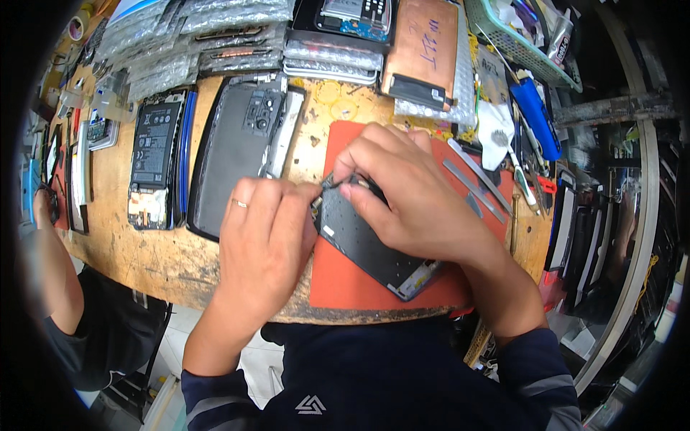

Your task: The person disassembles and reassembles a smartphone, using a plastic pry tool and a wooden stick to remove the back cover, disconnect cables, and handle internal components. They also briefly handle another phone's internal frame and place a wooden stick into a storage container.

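A black phone frame lies slanted across the red mat, with small light patches near its lower end. My left hand, a ring on one finger, curls its closed fingers at the frame's upper left corner. From above, my right hand reaches over the frame, thumb and forefinger pinched at that same corner on a small dark piece. The fingers partly hide this piece, and its kind does not show. Both hands' fingertips are close together there.
Left of the mat lie a dark phone back cover and an opened phone with its battery. Bubble-wrapped parts are stacked behind. Metal tools rest at the mat's right, near a green basket. A co-worker's arm shows at far left.
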`<state>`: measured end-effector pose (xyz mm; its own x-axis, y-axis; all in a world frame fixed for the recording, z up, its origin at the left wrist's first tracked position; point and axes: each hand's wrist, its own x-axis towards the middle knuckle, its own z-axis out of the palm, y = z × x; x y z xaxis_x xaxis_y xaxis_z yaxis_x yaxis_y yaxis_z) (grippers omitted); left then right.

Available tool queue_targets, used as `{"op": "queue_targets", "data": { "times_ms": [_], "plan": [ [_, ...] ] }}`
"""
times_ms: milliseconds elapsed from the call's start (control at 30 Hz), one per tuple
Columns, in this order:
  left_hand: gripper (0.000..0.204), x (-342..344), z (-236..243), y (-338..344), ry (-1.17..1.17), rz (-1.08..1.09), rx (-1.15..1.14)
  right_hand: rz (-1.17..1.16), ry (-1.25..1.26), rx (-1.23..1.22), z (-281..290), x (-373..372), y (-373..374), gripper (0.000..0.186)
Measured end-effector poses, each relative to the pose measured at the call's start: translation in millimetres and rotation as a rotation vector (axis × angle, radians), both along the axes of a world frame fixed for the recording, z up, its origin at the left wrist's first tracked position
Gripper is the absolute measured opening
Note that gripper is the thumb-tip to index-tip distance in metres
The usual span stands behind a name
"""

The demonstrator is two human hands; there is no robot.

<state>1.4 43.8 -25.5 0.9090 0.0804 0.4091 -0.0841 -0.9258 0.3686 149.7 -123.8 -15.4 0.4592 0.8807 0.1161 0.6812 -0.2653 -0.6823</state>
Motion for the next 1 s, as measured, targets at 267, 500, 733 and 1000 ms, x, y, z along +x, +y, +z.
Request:
{"op": "queue_targets", "data": {
  "times_ms": [267, 500, 733, 1000],
  "plan": [
    [0.041, -3.4, 3.8, 2.3, 0.075, -0.018, -0.018, 0.046, 0.069, -0.065, 10.9, 5.3, 0.2, 0.019],
    [0.038, -3.6, 3.8, 2.2, 0.088, -0.023, -0.028, 0.106, 0.166, -0.093, 14.1, 11.8, -2.2, 0.021],
    [0.043, -2.4, 3.6, 4.1, 0.073, -0.023, -0.108, 0.036, 0.193, -0.022, 10.5, 12.0, -2.7, 0.023],
    [0.03, 0.7, 9.7, 4.0, 0.086, -0.012, -0.186, 0.054, 0.34, 0.01, 20.3, 18.1, -8.0, 0.038]
  ]
}}
